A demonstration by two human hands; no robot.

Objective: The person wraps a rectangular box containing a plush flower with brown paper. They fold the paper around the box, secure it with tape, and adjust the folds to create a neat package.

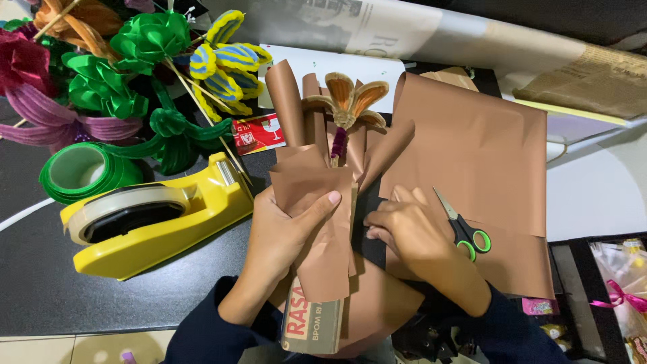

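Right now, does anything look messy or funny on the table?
Nothing is spilled or broken. The brown paper wrap in the left hand looks uneven, its sheets overlapping crookedly around the orange flower. The scissors lie on the loose brown sheet beside the right hand.

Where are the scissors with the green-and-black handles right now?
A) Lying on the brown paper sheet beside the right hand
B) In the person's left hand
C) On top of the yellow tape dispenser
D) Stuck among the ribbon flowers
A: the scissors lie flat on the brown paper sheet, just beyond the right hand, while the left hand grips the brown wrap around the flower.
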